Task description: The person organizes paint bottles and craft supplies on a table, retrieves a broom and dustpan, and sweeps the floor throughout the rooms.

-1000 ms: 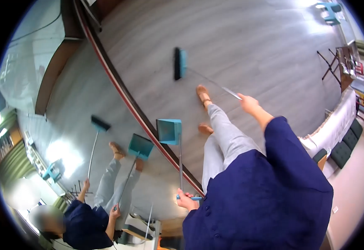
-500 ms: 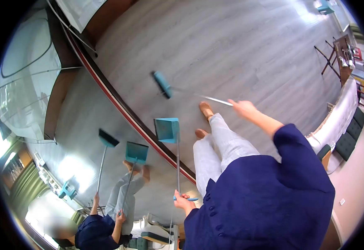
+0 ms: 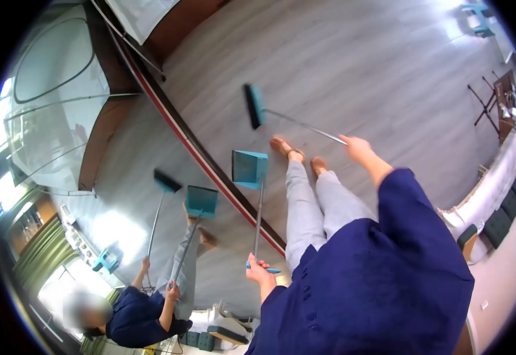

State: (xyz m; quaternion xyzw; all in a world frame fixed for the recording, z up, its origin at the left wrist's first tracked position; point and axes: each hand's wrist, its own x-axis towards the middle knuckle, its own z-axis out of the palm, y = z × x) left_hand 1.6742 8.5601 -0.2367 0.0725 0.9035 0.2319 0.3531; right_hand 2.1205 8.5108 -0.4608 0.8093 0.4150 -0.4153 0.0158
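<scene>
My right hand [image 3: 357, 148] is closed round the metal handle of a broom. The teal broom head [image 3: 254, 106] with black bristles is over the grey floor, beyond my feet. Lower down, my left hand [image 3: 259, 270] grips the top of a long-handled dustpan. Its teal pan [image 3: 249, 169] hangs open beside the mirror's edge, to the left of my legs. Broom and dustpan are apart.
A large mirror with a dark and red frame [image 3: 196, 155] runs along the left and reflects me. A teal stool [image 3: 478, 21] is at the top right. A side table [image 3: 504, 102] with items and a sofa [image 3: 497, 228] line the right.
The broom head has moved up and to the right in view. One foot has stepped ahead of the other. The dustpan appears slightly higher and further right, still in my left hand.
</scene>
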